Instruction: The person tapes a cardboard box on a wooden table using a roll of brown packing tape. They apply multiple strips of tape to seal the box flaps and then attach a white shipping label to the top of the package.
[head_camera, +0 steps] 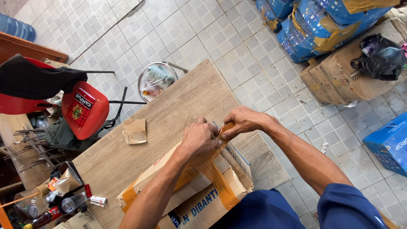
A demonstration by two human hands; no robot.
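A cardboard box (199, 191) with orange-brown packing tape lies on a wooden table (169, 106) close to me. My left hand (199, 139) presses on the top flap near the box's far corner. My right hand (241, 122) pinches a strip of the tape (227, 127) at that same corner, fingers closed on it. Both hands touch each other over the box edge. My forearms and blue sleeves come in from the bottom right.
A folded cardboard scrap (135, 130) lies on the table. A red chair (82, 108) and a wire bin with a plastic bag (156, 81) stand beyond it. Bottles and small items (55, 201) crowd the lower left. Taped blue and brown boxes (339, 51) sit on the tiled floor at right.
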